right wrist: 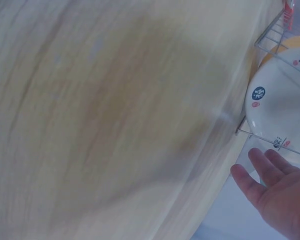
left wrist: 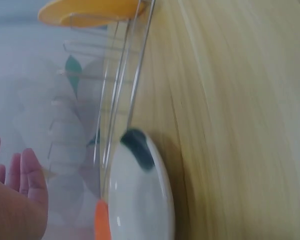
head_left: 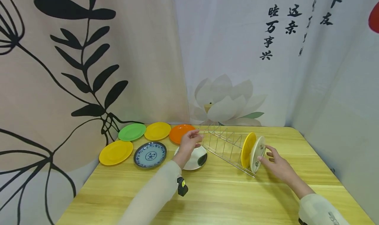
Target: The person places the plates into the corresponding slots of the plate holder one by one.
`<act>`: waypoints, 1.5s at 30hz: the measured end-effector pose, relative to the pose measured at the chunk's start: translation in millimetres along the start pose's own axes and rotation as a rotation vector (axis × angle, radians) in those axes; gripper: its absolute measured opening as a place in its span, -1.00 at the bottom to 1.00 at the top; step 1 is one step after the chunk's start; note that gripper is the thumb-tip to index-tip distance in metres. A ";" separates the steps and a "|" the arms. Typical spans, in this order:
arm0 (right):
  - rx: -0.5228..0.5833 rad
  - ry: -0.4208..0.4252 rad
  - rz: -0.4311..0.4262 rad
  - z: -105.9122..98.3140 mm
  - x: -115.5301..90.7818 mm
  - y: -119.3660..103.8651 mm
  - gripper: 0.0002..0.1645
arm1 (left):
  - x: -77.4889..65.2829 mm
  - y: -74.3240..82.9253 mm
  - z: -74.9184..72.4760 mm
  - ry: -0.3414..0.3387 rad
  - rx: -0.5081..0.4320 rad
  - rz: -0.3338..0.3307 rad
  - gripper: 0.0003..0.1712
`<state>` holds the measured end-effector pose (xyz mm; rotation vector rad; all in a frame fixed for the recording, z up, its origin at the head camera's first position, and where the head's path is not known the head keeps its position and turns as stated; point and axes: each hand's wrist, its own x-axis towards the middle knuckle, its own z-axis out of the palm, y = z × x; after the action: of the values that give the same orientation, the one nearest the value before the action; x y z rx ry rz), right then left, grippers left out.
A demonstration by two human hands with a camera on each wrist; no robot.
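Note:
A wire dish rack (head_left: 225, 149) stands slanted on the table. At its right end a yellow plate (head_left: 248, 150) and a white plate (head_left: 258, 154) with small printed marks stand upright, side by side. Next to the white plate is my right hand (head_left: 276, 164), fingers spread and loosely bent in the right wrist view; whether a fingertip touches the plate I cannot tell. My left hand (head_left: 189, 145) hovers by the rack's left end with nothing in its fingers. Partly hidden below it lies a white plate with a dark green patch (head_left: 193, 159).
Left of the rack lie an orange plate (head_left: 179, 134), a yellow plate (head_left: 158, 131), a green plate (head_left: 132, 132), another yellow plate (head_left: 116, 152) and a blue patterned plate (head_left: 150, 155). A printed curtain (head_left: 148, 54) hangs behind the wooden table (head_left: 225, 198).

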<state>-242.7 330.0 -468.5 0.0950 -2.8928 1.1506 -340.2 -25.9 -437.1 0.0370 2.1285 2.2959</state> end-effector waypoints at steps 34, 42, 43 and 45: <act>0.008 -0.017 0.005 0.7 0.4 -7.0 0.02 | -31.7 -33.5 -108.6 0.200 0.198 -0.121 -0.47; 0.012 -0.014 0.012 -0.3 -1.0 -4.3 0.03 | -47.5 -44.7 -108.9 0.184 0.190 -0.174 -0.48; 0.012 -0.013 0.014 -0.5 -1.0 -3.8 0.03 | -48.7 -46.7 -108.4 0.182 0.185 -0.174 -0.48; 0.013 -0.009 0.014 -0.7 -0.9 -2.8 0.04 | -49.7 -51.2 -107.1 0.183 0.167 -0.169 -0.46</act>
<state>-241.6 328.5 -466.1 0.0804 -2.8992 1.1741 -293.6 -129.9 -496.7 -0.3517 2.3021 2.0968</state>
